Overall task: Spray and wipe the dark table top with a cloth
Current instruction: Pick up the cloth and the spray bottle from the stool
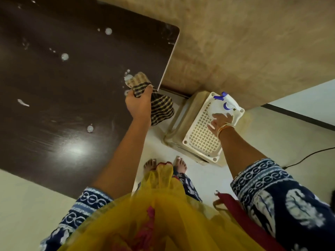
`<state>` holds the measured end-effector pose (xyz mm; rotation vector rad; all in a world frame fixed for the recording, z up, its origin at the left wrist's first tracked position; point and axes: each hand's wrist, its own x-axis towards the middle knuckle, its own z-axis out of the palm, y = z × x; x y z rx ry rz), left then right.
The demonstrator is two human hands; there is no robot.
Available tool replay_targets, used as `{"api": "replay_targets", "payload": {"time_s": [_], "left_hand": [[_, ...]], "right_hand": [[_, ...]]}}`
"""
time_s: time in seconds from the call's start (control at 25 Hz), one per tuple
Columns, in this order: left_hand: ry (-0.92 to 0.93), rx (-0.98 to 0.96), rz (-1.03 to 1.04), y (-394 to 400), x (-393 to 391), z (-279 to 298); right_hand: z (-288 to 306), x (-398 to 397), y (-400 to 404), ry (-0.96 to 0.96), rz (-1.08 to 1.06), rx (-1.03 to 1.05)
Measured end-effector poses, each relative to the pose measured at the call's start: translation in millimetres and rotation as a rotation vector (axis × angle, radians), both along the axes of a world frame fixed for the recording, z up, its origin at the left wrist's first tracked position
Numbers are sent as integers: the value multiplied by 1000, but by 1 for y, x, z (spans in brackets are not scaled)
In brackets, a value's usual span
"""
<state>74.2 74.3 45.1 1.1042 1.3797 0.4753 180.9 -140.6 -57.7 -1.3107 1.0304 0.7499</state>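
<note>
The dark brown table top [63, 87] fills the upper left, dotted with several white foam blobs such as one [64, 56]. My left hand [138, 104] grips a black-and-yellow checked cloth [159, 105] at the table's right edge; part of the cloth lies on the table, the rest hangs over the side. My right hand [220, 122] rests with spread fingers against a white spray bottle with a blue nozzle [224, 103], which stands on a white plastic stool [203, 136]. Whether the fingers still hold the bottle is unclear.
The lattice-topped stool stands on the pale floor right of the table, against a beige wall [253, 42]. My bare feet [164, 165] are between table and stool. A black cable [308, 157] runs across the floor at right.
</note>
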Motion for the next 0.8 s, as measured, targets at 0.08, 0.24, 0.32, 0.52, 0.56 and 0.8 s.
{"api": "replay_targets", "payload": {"time_s": [0.08, 0.24, 0.32, 0.52, 0.56, 0.8], "left_hand": [[37, 59, -5, -2, 1, -5], [87, 158, -1, -7, 4, -7], [82, 145, 3, -7, 4, -5], [-10, 23, -38, -6, -5, 4], [-39, -27, -38, -4, -8, 8], [-145, -151, -57, 13, -34, 37]], "right_hand": [[-5, 10, 2, -58, 61, -42], [-20, 21, 4, -176, 62, -142], [-24, 22, 5, -257, 115, -298], [-2, 0, 17, -322, 280, -613], [9, -7, 22, -332, 303, -647], [80, -58, 59, -757, 448, -503]]}}
